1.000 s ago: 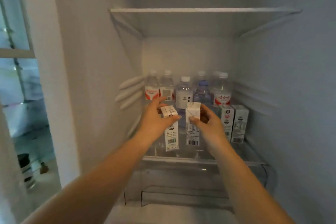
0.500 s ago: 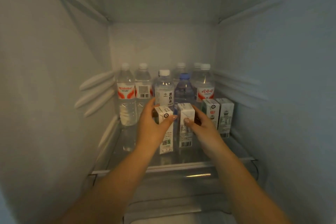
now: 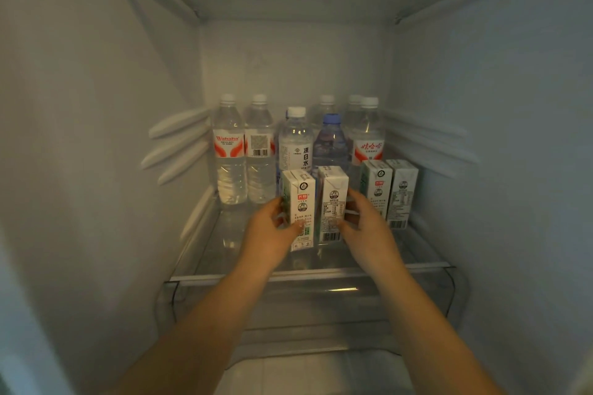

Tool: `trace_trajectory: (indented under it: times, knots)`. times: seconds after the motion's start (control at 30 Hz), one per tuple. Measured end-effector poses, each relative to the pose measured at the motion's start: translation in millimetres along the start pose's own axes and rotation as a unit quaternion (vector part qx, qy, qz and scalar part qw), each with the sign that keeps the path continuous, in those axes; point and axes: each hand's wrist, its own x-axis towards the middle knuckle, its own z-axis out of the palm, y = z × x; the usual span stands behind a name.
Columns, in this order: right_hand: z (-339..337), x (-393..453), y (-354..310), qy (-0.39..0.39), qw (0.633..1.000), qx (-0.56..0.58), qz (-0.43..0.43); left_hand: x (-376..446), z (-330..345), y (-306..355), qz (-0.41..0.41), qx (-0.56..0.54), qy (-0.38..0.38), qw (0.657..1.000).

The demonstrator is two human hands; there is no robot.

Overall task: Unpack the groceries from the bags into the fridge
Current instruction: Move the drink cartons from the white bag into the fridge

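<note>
I've lowered both cartons deeper onto the glass shelf (image 3: 205, 253). My left hand (image 3: 272, 231) grips the left carton (image 3: 298, 208), my right hand (image 3: 365, 228) the right carton (image 3: 332, 202), mid-shelf before the bottles (image 3: 296, 141).

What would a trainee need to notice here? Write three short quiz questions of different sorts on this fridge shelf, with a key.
1. True or false: each hand grips its own milk carton.
2. How many milk cartons stand on the glass shelf without a hand on them? A) one B) two C) four
3. Fill in: the bottle with the blue cap stands ____ the carton in the right hand.

Key
1. True: the left hand grips the left carton, the right hand the right carton.
2. B: the two cartons at the right.
3. Behind.
</note>
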Motion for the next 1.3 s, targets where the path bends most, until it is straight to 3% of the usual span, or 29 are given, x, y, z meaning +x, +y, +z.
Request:
trace_trajectory:
  times: [0.37,0.6,1.1,1.3]
  knots:
    - [-10,8,5,0.055,0.996,-0.064,0.007,11,25,7,0.028,0.084,0.007,0.996]
    - [-12,17,16,0.138,0.984,-0.109,-0.012,21,40,9,0.045,0.094,0.005,0.995]
    - [-17,29,26,0.165,0.98,-0.108,0.015,26,59,5,0.064,0.092,0.02,0.994]
    - [-20,26,26,0.15,0.985,-0.085,0.022,14,52,11,0.045,0.079,-0.018,0.996]
